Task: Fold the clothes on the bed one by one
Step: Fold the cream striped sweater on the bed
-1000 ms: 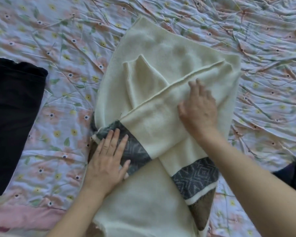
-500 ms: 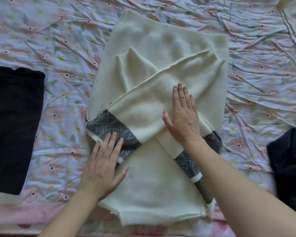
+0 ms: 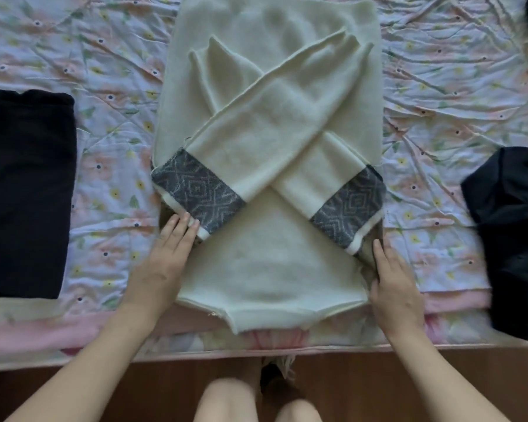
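A cream sweater (image 3: 268,269) lies flat on the bed, its two sleeves crossed over the body in an X. Each sleeve ends in a grey diamond-patterned cuff, the left cuff (image 3: 197,190) and the right cuff (image 3: 349,213). My left hand (image 3: 168,257) rests flat at the sweater's left edge, fingertips touching the left cuff's end. My right hand (image 3: 392,284) lies at the sweater's right edge just below the right cuff, fingers straight against the fabric. The collar end of the sweater hangs slightly over the bed's near edge.
A folded black garment (image 3: 25,193) lies on the floral bedspread (image 3: 110,123) to the left. A crumpled black garment (image 3: 512,236) sits at the right, near the bed's edge. The wooden floor (image 3: 73,388) and my knees are below.
Both hands slid off the sleeves down to the sweater's side edges. The sleeves now lie evenly crossed. The view has pulled back, showing the bed's edge and the floor.
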